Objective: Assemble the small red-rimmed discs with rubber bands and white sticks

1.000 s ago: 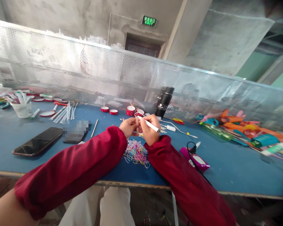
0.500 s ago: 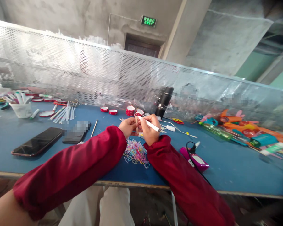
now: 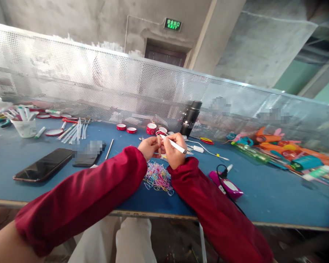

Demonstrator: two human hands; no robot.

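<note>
My left hand (image 3: 148, 147) pinches a small, flat, tan strip like a wooden stick (image 3: 159, 149), held upright above the table. My right hand (image 3: 175, 154) grips a white marker pen (image 3: 176, 145) with a dark rear end; its front end points at the top of the strip. Both hands are close together, and their fingers partly cover the strip and the pen's tip. Just below them on the blue table (image 3: 142, 199) lies a loose pile of colourful small rubber bands (image 3: 159, 178).
Several red-edged rolls (image 3: 151, 128) and a black bottle (image 3: 191, 118) stand behind my hands. To the left are a phone (image 3: 44, 164), a dark flat object (image 3: 89, 157) and a cup of markers (image 3: 24, 128). A purple device (image 3: 227, 186) with a black cable sits right.
</note>
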